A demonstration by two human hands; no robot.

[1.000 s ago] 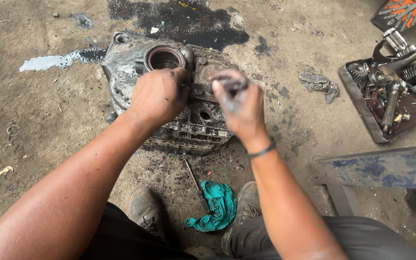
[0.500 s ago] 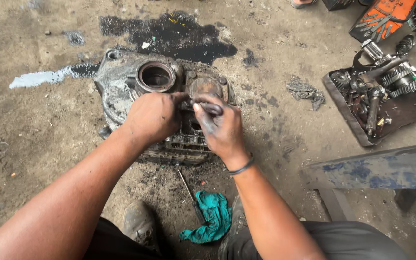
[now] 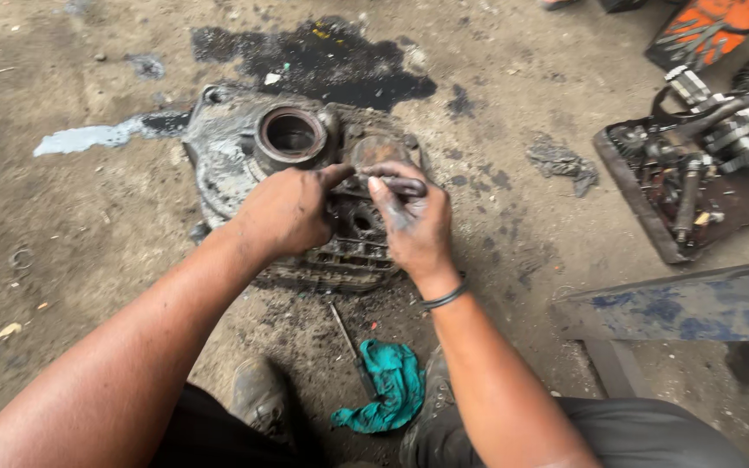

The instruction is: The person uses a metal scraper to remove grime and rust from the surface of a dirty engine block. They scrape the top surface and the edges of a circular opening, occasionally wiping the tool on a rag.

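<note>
Head view: a grimy cast metal housing (image 3: 244, 165) is seen lying on the dirt floor at 12 o'clock from the person, just below an oil stain (image 3: 322, 56). The left hand (image 3: 283, 211) is curled on its top face; the right hand (image 3: 416, 221) is closed around a small dark metal piece (image 3: 402, 185). The housing is judged heavy, rigid and oil-slick; its outer rim offers the surest hold. The near edge is hidden by both hands. A green rag (image 3: 387, 386) lies at 6 o'clock, a parts tray (image 3: 643, 208) at 3 o'clock, its contents hard to identify.
</note>
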